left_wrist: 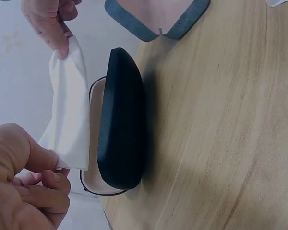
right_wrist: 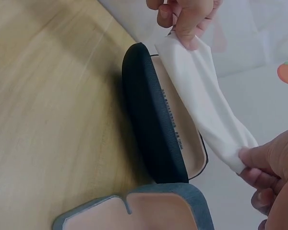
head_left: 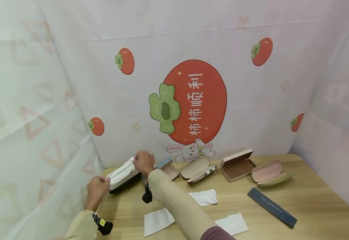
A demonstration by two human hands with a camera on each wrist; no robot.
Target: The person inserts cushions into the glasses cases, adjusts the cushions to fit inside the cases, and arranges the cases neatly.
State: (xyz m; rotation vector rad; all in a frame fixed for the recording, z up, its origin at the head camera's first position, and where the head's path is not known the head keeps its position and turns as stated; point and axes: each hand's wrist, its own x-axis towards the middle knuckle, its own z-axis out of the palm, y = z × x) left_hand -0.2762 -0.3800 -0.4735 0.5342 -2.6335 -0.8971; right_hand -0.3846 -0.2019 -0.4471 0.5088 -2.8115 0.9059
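Both hands held one white cloth point(head_left: 121, 173) stretched between them, just above the open black glasses case point(head_left: 126, 183) at the far left corner of the table point(head_left: 312, 206). The left hand point(head_left: 97, 189) pinched one end of the cloth between thumb and curled fingers, and the right hand point(head_left: 144, 162) pinched the other end with its fingertips (probably to keep it flat and long, like the inside of the case). The black case stood very close to the table edge and the curtain wall, so there was little room on that side. A blue-grey open case point(head_left: 168, 169) lay just beside it on the right. More open cases and loose white cloths point(head_left: 205, 197) lay further right, with free wood between them.
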